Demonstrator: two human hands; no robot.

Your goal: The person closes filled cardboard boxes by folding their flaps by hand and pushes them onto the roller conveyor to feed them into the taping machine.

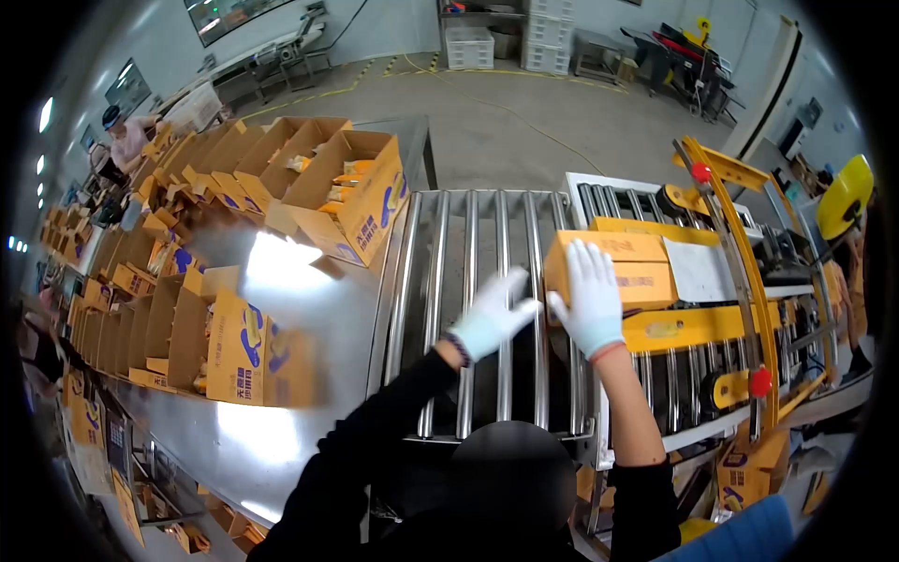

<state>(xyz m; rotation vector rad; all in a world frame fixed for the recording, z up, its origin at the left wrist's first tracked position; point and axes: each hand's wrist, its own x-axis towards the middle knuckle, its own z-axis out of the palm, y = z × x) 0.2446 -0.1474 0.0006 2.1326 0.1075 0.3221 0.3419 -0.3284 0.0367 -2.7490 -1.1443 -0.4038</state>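
Observation:
A closed cardboard carton (637, 251) sits at the entry of the taping machine, between its yellow side guides. My right hand (590, 298), in a white glove, lies on the carton's near left part with the fingers stretched out. Over the metal roller conveyor (503, 229), left of the carton, is my left hand (492, 314), also gloved in white. Its fingers are spread, nothing is in it, and it is apart from the carton. A white sheet-like surface (700, 272) shows at the carton's right end.
Open cartons with packaged goods (351, 192) stand in rows on the metal table (346, 361) at left; a nearer carton (236, 348) is at the row's end. The machine's yellow frame (763, 309) with red knobs rises at right. A co-worker (126, 145) is at far left.

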